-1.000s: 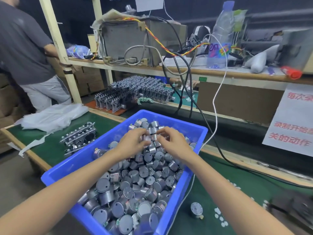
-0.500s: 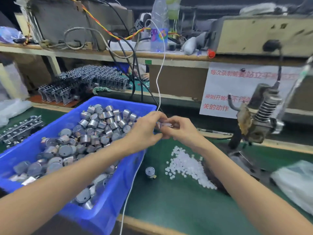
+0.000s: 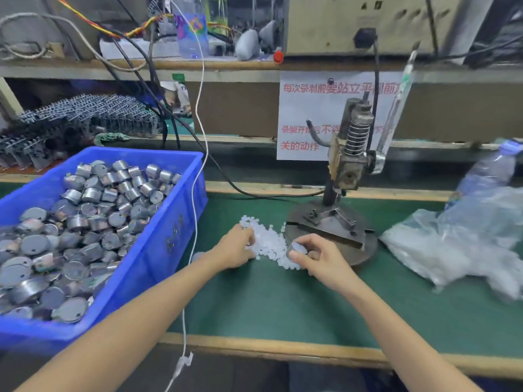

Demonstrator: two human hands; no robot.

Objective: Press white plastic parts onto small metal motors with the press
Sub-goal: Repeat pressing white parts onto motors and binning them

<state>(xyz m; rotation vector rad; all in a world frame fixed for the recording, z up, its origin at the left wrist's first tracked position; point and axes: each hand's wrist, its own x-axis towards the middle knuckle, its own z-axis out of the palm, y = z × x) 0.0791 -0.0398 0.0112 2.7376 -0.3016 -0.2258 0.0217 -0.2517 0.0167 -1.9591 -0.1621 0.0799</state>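
Observation:
A pile of small white plastic parts [image 3: 267, 242] lies on the green mat just left of the press. My left hand [image 3: 233, 250] rests on the pile's left side with its fingertips curled into the parts; whether it pinches one is hidden. My right hand [image 3: 318, 257] grips a small round metal motor [image 3: 297, 248] at the pile's right edge, in front of the press's round base [image 3: 334, 230]. The hand press [image 3: 352, 154] stands upright behind, with a spring on its ram. A blue bin [image 3: 169, 222] full of several metal motors sits at the left.
A loose motor [image 3: 197, 256] lies on the mat by the bin, half hidden by my left wrist. Crumpled clear plastic bags [image 3: 464, 239] and a water bottle [image 3: 489, 171] fill the right side. A white cable [image 3: 195, 193] hangs over the bin's right wall. Metal brackets [image 3: 79, 120] are stacked at the back left.
Both hands came away from the blue bin and dropped to the right onto the mat. The left now sits in the white parts; the right carries a motor by the press base.

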